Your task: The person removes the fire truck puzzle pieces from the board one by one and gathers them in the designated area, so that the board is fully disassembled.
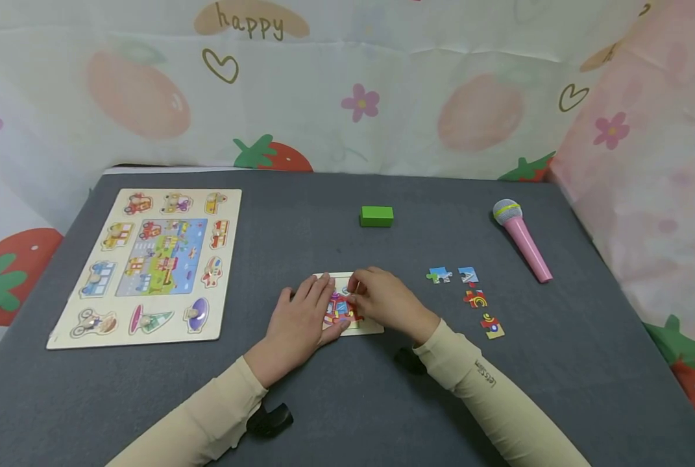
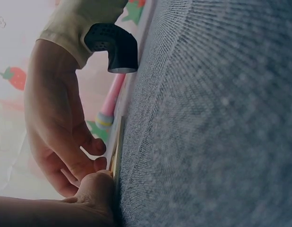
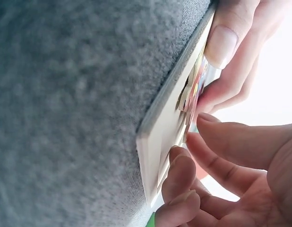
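Observation:
A small pale jigsaw board (image 1: pixel 372 328) with a red and blue picture lies on the dark cloth between the two hands. My left hand (image 1: pixel 300 321) rests on its left side, fingers stretched out along the frame and thumb at the near edge. From the right, my right hand (image 1: pixel 388 301) reaches over the picture. Its thumb and index finger pinch a jigsaw piece (image 3: pixel 190 113), which stands tilted up from the board in the right wrist view. The other right fingers touch the board's edge. Much of the picture is hidden by the hands.
Several loose jigsaw pieces (image 1: pixel 475 298) lie right of the board. Behind stands a green block (image 1: pixel 376 216); a pink toy microphone (image 1: pixel 525 240) lies at the far right. A large wooden puzzle board (image 1: pixel 143 259) with vehicle and toy pictures lies on the left.

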`<state>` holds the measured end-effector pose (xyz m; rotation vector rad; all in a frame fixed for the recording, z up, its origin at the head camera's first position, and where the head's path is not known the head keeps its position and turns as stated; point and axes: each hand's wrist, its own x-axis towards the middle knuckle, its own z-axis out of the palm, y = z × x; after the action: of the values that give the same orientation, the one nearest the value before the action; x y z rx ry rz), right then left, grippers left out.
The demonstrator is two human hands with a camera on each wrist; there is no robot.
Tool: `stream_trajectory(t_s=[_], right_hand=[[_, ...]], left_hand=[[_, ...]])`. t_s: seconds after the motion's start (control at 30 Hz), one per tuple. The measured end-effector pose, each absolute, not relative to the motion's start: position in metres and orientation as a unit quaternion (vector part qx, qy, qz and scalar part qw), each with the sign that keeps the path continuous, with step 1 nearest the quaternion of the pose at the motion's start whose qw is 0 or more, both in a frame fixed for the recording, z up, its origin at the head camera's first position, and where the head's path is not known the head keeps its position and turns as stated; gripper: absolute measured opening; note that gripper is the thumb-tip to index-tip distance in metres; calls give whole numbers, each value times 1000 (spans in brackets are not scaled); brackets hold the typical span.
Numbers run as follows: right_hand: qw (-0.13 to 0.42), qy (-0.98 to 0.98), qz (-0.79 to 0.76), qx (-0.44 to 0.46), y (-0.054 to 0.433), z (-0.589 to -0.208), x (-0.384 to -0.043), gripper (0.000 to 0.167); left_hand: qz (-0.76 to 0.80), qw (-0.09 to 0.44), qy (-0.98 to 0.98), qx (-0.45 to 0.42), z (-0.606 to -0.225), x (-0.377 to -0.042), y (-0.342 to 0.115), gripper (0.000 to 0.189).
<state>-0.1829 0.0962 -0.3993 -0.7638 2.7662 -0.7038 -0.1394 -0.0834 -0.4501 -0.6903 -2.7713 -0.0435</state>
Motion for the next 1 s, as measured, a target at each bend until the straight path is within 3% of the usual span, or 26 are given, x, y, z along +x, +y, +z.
stream_trajectory(t_s=[0.47,1.0], right_hand=[[90,933,-241,-252,94,-399,-186,8],[135,913,-331,-195,110,-395,-189,5]], left_hand=[[-12,140,-962,-235,-446,-138,-82,70],[-9,140,-962,-236,-450,-139,-82,72]])
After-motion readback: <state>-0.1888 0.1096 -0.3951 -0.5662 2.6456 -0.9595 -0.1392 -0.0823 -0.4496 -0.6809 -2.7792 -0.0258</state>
